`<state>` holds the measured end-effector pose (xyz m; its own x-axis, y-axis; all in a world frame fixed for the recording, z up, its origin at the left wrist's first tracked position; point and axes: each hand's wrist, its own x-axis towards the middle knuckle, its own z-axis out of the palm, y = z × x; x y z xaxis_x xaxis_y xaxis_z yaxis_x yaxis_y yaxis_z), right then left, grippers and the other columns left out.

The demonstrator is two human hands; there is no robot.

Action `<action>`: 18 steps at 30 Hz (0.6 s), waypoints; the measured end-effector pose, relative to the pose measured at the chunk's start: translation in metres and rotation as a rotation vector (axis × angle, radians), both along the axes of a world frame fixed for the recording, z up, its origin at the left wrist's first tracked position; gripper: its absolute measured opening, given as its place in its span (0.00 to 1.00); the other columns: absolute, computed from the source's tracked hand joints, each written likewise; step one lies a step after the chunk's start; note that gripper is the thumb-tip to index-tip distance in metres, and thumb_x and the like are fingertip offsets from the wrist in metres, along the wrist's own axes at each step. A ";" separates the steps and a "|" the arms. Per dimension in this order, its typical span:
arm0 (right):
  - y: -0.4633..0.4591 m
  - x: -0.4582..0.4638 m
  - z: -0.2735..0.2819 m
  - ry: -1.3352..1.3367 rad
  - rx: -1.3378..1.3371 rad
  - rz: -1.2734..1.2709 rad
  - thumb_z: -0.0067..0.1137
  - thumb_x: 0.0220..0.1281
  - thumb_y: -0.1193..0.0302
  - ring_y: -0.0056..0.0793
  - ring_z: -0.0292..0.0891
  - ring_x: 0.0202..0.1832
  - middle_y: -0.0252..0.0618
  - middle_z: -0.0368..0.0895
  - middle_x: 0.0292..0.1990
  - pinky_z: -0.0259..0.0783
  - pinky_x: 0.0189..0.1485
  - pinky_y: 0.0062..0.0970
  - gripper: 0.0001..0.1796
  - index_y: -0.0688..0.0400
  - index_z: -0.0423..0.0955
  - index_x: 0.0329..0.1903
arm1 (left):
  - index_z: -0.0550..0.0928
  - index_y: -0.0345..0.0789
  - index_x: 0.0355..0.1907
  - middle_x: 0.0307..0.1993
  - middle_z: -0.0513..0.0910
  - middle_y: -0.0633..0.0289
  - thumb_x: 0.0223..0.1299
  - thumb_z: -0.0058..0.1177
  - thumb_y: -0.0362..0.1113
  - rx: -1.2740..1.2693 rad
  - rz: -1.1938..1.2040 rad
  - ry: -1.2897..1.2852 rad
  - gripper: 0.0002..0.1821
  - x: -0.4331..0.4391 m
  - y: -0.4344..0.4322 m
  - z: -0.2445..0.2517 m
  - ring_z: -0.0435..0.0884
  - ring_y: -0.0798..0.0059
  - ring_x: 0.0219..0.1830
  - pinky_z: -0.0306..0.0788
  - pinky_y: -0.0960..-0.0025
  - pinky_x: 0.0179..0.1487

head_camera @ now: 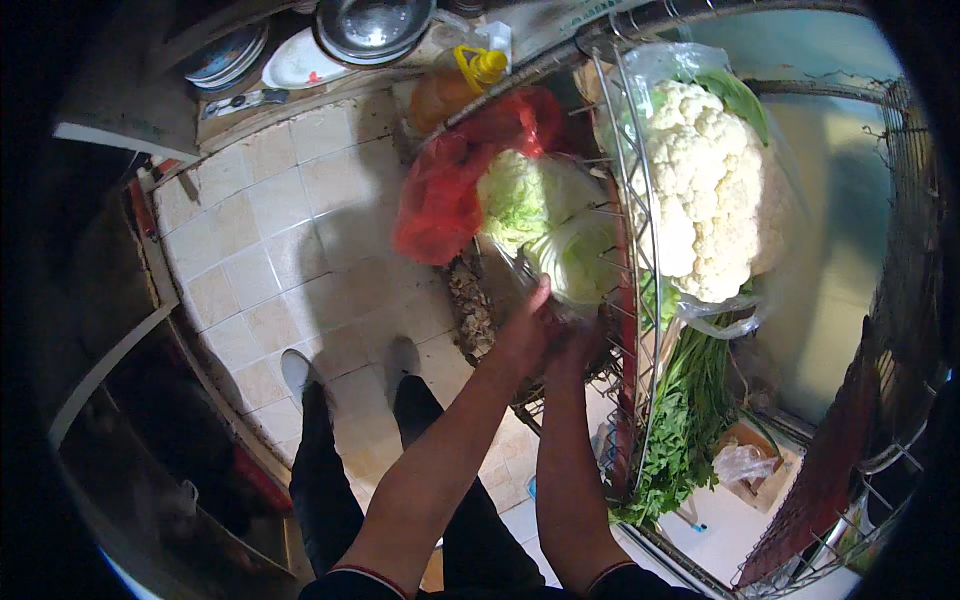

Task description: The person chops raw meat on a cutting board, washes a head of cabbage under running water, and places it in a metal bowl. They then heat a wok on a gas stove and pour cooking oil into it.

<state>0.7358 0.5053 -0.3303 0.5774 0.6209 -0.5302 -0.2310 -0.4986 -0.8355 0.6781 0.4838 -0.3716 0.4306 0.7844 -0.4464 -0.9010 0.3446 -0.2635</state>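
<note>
Both of my hands are close together at a clear plastic bag that holds pale green cabbages [517,199]. My left hand [532,322] has its thumb raised against the near edge of the bag; its fingers are in shade. Just to its right, my right hand [577,334] is dark and blurred, and its fingers are hidden. A red plastic bag [442,202] lies behind and left of the cabbages. Right of my hands, beyond the wire rack's bars [637,187], a large cauliflower [705,195] sits in clear plastic above leafy green stalks [682,420].
A yellow-capped oil jug [442,90] stands beyond the red bag. Metal bowls [375,26], a white dish [300,60] and stacked plates [232,60] sit on a shelf at the upper left. The wire rack rises close on the right. Tiled floor [262,247] lies at the left.
</note>
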 end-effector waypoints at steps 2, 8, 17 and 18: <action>0.002 0.013 -0.008 0.016 -0.016 -0.015 0.51 0.71 0.56 0.32 0.77 0.41 0.38 0.80 0.48 0.74 0.40 0.31 0.22 0.58 0.75 0.56 | 0.75 0.36 0.59 0.50 0.83 0.56 0.63 0.52 0.69 0.005 -0.090 0.069 0.38 -0.005 -0.001 0.000 0.80 0.59 0.53 0.72 0.57 0.59; 0.013 0.035 -0.042 0.037 -0.049 -0.049 0.52 0.71 0.56 0.32 0.78 0.42 0.39 0.80 0.48 0.74 0.41 0.31 0.22 0.58 0.75 0.57 | 0.76 0.32 0.57 0.47 0.83 0.51 0.63 0.59 0.57 0.062 -0.173 1.626 0.32 -0.044 0.005 0.023 0.82 0.56 0.45 0.75 0.59 0.52; 0.008 0.041 -0.035 0.071 -0.048 -0.057 0.53 0.70 0.56 0.32 0.78 0.43 0.39 0.80 0.48 0.74 0.43 0.32 0.22 0.59 0.75 0.57 | 0.59 0.23 0.70 0.69 0.62 0.39 0.49 0.62 0.45 0.262 -0.170 2.120 0.48 -0.018 0.035 0.038 0.68 0.39 0.64 0.65 0.51 0.67; 0.008 0.042 -0.035 0.068 -0.050 -0.058 0.53 0.70 0.56 0.32 0.78 0.44 0.39 0.80 0.48 0.74 0.43 0.32 0.22 0.59 0.75 0.57 | 0.59 0.24 0.70 0.69 0.62 0.40 0.50 0.62 0.46 0.265 -0.147 2.117 0.48 -0.017 0.035 0.036 0.69 0.39 0.64 0.66 0.52 0.66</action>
<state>0.7776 0.5129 -0.3653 0.5730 0.5593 -0.5991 -0.3160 -0.5237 -0.7911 0.6609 0.5186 -0.3353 -0.3948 0.9098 -0.1284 0.3315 0.2713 0.9036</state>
